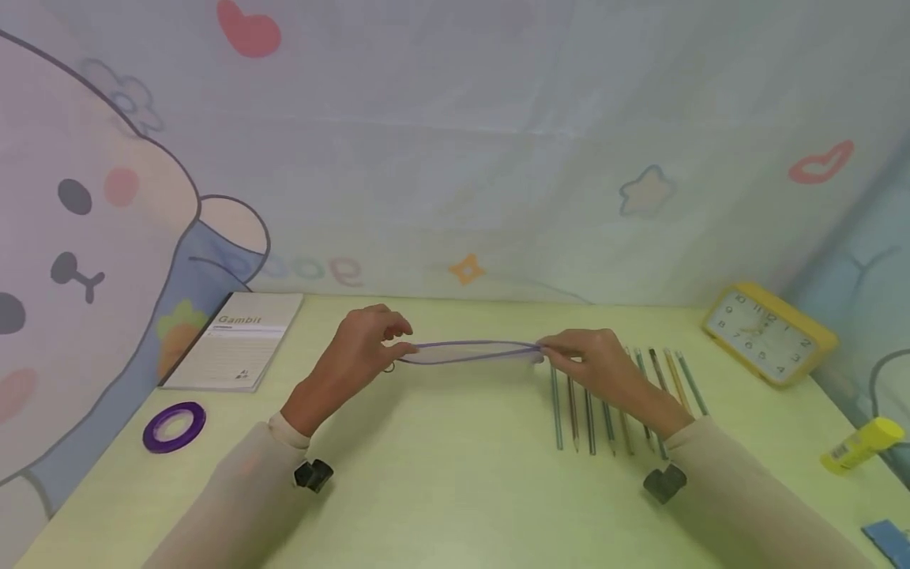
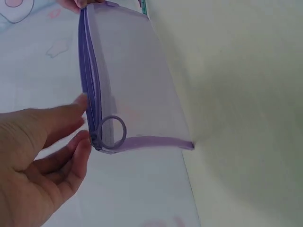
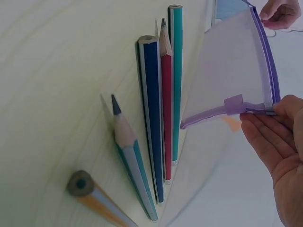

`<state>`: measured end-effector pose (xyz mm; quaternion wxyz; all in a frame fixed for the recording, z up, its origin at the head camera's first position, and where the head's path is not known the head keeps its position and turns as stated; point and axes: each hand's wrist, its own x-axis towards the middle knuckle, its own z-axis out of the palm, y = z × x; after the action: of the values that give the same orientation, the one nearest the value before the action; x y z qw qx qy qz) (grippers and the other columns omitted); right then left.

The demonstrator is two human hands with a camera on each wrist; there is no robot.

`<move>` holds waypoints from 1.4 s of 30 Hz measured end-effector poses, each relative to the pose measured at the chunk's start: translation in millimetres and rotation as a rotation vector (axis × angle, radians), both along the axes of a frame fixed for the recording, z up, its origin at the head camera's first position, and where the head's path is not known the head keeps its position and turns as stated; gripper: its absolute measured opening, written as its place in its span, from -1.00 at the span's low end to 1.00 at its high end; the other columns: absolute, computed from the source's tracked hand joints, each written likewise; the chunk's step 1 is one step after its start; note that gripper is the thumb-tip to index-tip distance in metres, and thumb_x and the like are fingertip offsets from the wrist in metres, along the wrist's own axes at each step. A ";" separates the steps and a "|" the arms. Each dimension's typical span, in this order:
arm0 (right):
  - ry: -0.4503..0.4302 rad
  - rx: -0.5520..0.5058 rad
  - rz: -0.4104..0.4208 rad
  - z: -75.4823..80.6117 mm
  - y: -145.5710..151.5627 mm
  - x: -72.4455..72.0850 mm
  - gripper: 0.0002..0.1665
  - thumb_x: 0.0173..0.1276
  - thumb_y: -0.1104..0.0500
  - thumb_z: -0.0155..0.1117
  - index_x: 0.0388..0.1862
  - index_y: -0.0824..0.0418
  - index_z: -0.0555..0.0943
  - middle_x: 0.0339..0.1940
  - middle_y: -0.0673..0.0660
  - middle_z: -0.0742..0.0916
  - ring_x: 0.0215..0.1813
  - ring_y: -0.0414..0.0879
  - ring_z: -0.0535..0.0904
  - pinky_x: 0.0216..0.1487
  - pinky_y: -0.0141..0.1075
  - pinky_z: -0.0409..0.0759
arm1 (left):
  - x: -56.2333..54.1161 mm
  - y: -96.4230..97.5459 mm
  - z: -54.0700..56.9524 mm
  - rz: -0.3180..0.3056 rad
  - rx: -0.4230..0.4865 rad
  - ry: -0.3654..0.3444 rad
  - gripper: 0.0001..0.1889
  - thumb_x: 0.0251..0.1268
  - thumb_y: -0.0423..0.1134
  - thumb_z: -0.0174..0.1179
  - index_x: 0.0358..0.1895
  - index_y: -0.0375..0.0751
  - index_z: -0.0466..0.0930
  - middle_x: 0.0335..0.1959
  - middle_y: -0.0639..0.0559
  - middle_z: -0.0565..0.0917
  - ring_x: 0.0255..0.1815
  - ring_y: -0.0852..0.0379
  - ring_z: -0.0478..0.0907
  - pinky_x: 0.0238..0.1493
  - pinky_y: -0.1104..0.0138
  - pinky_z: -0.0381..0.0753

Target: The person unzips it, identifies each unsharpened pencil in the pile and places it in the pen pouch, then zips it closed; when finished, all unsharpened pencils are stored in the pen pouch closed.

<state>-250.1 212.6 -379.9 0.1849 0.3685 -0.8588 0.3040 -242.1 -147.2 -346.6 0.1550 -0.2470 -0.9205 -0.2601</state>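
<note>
right grip (image 1: 600,367) pinches translucent lilac rectangular zip pouch (image 2: 137,80); left grip (image 1: 355,348) at its left end, i can't tell if pinching. i'd hold both ends level.

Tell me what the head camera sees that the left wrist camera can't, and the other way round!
Only the head view shows the yellow clock, notebook, purple roll and glue stick. Only the left wrist view shows the pouch's purple side trim near the left hand. Both show the pouch, its round ring, the left hand and the right hand.
</note>
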 end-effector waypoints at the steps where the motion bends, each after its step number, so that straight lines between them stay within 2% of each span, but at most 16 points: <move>1: 0.001 -0.005 0.009 0.1 -0.1 -0.3 -0.76 0.34 0.36 0.36 -0.04 0.24 0.78 -0.17 0.12 0.85 -0.17 -0.04 0.82 -0.17 -0.27 0.76 | -1.7 1.3 1.2 -0.016 -0.032 0.008 -0.87 0.13 -0.27 0.49 -0.25 -0.15 0.79 -0.35 0.05 0.72 -0.30 0.08 0.63 -0.23 0.27 0.61; 4: -0.012 -0.011 0.041 0.7 -1.3 -0.6 -0.76 0.35 0.36 0.35 -0.02 0.25 0.77 -0.15 0.13 0.85 -0.14 -0.03 0.81 -0.15 -0.27 0.76 | -5.2 4.8 4.2 -0.057 -0.101 -0.023 -0.86 0.16 -0.25 0.47 -0.21 -0.11 0.81 -0.31 0.08 0.76 -0.23 0.07 0.64 -0.19 0.24 0.62; 9: -0.021 0.034 0.042 2.3 -2.8 -1.6 -0.75 0.37 0.33 0.34 0.01 0.22 0.76 -0.11 0.10 0.84 -0.09 -0.04 0.80 -0.11 -0.28 0.75 | -8.4 11.1 8.0 -0.127 -0.138 -0.115 -0.84 0.21 -0.27 0.41 -0.14 -0.07 0.82 -0.30 0.12 0.80 -0.26 0.18 0.68 -0.19 0.30 0.65; 16: -0.073 0.116 0.044 5.9 -2.5 -8.0 -0.68 0.37 0.37 0.32 0.09 0.27 0.73 -0.02 0.16 0.82 0.02 0.02 0.78 -0.04 -0.26 0.74 | -11.7 18.9 10.3 -0.258 -0.120 -0.262 -0.85 0.26 -0.36 0.35 -0.16 -0.13 0.84 -0.23 0.03 0.83 -0.25 0.18 0.76 -0.18 0.36 0.70; 20: -0.102 0.150 0.038 6.2 -2.0 -13.2 -0.66 0.37 0.39 0.30 0.10 0.26 0.72 0.01 0.16 0.81 0.05 0.04 0.77 0.00 -0.21 0.73 | -14.6 21.8 9.8 -0.299 -0.098 -0.322 -0.87 0.28 -0.33 0.33 -0.20 -0.14 0.84 -0.26 0.03 0.84 -0.29 0.22 0.76 -0.19 0.37 0.71; 24: -0.137 0.162 0.030 6.1 -2.7 -20.6 -0.66 0.39 0.38 0.28 0.12 0.25 0.71 0.03 0.15 0.81 0.09 0.05 0.75 0.07 -0.14 0.71 | -17.0 24.0 8.5 -0.292 -0.048 -0.424 -0.85 0.28 -0.27 0.33 -0.17 -0.18 0.83 -0.34 0.01 0.84 -0.40 0.29 0.74 -0.21 0.35 0.70; 28: -0.158 0.161 0.007 6.8 -3.8 -28.2 -0.65 0.42 0.37 0.27 0.15 0.25 0.70 0.08 0.17 0.80 0.14 0.06 0.73 0.14 -0.08 0.67 | -16.9 25.8 4.8 -0.232 0.042 -0.525 -0.84 0.27 -0.25 0.36 -0.15 -0.19 0.83 -0.36 0.01 0.84 -0.45 0.25 0.74 -0.24 0.33 0.71; 32: -0.145 0.160 -0.087 12.9 1.1 -28.1 -0.62 0.43 0.28 0.29 0.21 0.22 0.67 0.14 0.18 0.77 0.22 0.10 0.69 0.20 -0.01 0.64 | -14.6 26.8 1.1 -0.172 0.104 -0.567 -0.84 0.25 -0.22 0.38 -0.15 -0.15 0.83 -0.35 0.06 0.83 -0.42 0.22 0.75 -0.22 0.30 0.72; 35: -0.121 0.124 -0.168 24.7 13.9 -19.9 -0.62 0.43 0.27 0.30 0.20 0.24 0.67 0.13 0.22 0.77 0.17 0.14 0.71 0.15 0.04 0.66 | -13.7 27.2 0.8 -0.154 0.132 -0.569 -0.83 0.27 -0.22 0.37 -0.13 -0.16 0.83 -0.34 0.04 0.84 -0.40 0.21 0.76 -0.18 0.27 0.73; 38: -0.093 0.080 -0.242 40.6 34.4 -7.6 -0.65 0.42 0.30 0.30 0.16 0.29 0.69 0.08 0.27 0.78 0.03 0.17 0.75 0.00 0.06 0.70 | -14.2 28.1 0.7 -0.136 0.155 -0.552 -0.84 0.27 -0.22 0.37 -0.15 -0.15 0.83 -0.33 0.03 0.84 -0.39 0.21 0.77 -0.17 0.26 0.74; 42: -0.160 0.088 -0.377 57.8 65.5 9.9 -0.66 0.47 0.25 0.25 0.17 0.33 0.67 0.09 0.33 0.76 -0.03 0.24 0.75 -0.10 0.08 0.70 | -15.0 30.5 -0.6 -0.092 0.169 -0.539 -0.83 0.26 -0.20 0.38 -0.16 -0.15 0.84 -0.31 0.02 0.84 -0.39 0.21 0.77 -0.14 0.25 0.73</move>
<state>-240.2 278.1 -322.1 0.1535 0.1839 -0.9370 0.2544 -257.1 -116.7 -347.2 -0.0873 -0.1966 -0.8914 -0.3990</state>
